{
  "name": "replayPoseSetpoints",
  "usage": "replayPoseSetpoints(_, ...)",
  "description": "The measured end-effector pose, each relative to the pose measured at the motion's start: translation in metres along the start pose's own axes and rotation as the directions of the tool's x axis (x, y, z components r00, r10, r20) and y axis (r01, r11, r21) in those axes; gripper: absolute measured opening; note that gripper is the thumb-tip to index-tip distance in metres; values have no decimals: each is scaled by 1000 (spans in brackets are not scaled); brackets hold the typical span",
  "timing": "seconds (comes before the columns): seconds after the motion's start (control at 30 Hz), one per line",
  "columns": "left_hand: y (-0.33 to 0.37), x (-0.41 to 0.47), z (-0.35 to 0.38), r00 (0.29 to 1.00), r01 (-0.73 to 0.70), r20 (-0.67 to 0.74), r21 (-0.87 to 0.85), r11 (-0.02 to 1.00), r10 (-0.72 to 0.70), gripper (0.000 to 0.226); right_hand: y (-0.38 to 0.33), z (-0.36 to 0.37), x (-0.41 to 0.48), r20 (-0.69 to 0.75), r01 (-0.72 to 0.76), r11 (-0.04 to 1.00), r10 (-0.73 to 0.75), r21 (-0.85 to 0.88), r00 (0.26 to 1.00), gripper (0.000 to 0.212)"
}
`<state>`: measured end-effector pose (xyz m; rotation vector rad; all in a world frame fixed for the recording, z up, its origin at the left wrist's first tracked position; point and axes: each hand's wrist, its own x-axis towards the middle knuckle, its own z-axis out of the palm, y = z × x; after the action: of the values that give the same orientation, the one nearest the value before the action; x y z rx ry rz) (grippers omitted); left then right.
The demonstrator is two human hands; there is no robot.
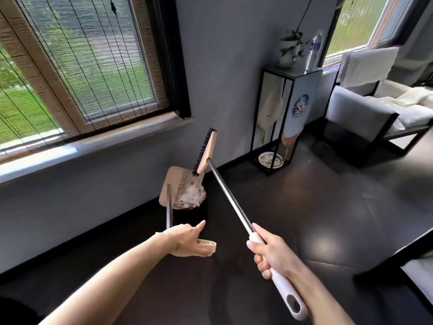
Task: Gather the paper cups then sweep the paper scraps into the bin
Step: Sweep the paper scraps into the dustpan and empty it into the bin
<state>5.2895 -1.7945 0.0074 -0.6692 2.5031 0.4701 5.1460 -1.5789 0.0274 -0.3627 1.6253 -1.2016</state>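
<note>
The dark floor (304, 219) carries a black bin (199, 214), which stands at the floor's edge against the wall, under the window sill. Over the bin's rim a beige long-handled dustpan (172, 181) is tipped, with its comb side toward the opening. The broom (207, 148) is lifted in the air, and the lower end of its head lies just beside the dustpan's top corner. White paper scraps (192, 195) fill the bin up to the rim. I see no paper cups in this view.

I judge that the step in hand is the emptying of the dustpan into the bin, near the end of the task. The next move probably calls for a brush or a shake to free the scraps that hang in the comb, without spilling the full bin.

The left hand (187, 238) grips the beige end of the dustpan's handle from below, with fingers curled and thumb stretched forward. The right hand (271, 252) is closed tightly round the broom's white handle, where the metal pole begins.
</note>
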Motion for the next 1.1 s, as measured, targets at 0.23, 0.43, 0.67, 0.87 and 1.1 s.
replayPoseSetpoints(0.23,11,12,39,997,-41,78,256,966,22,91,8,-3,-12,-15,1,1000,0,10,1000,66)
replayPoseSetpoints(0.43,8,17,55,993,-105,8,547,830,121,74,25,-4,-21,-21,0,1000,0,4,1000,67)
replayPoseSetpoints(0.67,-5,-6,55,983,-90,-85,556,826,165,72,24,5,-13,-5,-10,998,10,55,1000,66)
replayPoseSetpoints(0.87,-11,-29,48,974,-64,-139,586,807,178,68,23,8,-9,11,-29,997,28,75,1000,65)
replayPoseSetpoints(1.1,-13,-38,47,966,-5,-203,610,793,162,69,25,16,0,20,-36,993,34,116,999,68)
